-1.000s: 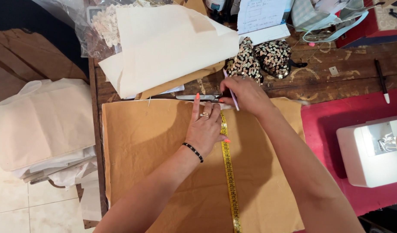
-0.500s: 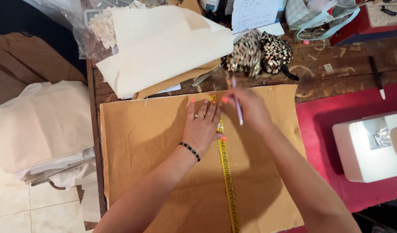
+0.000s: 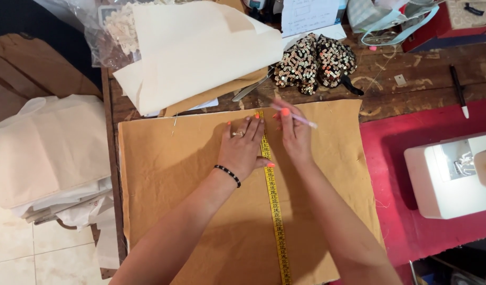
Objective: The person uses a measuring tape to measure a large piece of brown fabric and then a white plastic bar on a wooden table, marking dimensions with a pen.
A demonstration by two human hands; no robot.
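One sheet of tan cloth (image 3: 201,184) lies flat on the wooden tabletop (image 3: 412,79), with one yellow tape measure (image 3: 273,206) running down its middle from the far edge to the near edge. Two hands work at the tape's far end. The left hand (image 3: 244,150) is spread wide and pressed flat on the cloth, its thumb touching the tape. The right hand (image 3: 293,134), just on the other side of the tape, is closed around one thin white pen (image 3: 298,117) held over the cloth near the far edge.

Beyond the cloth sit one folded cream cloth (image 3: 201,53), one sequined piece (image 3: 314,63) and a pair of scissors (image 3: 251,89) partly tucked under the fold. One white sewing machine (image 3: 454,174) stands to the right on a red mat (image 3: 412,211), and another pen (image 3: 458,89) lies well apart. A stack of pale cloth (image 3: 42,153) rests to the left.
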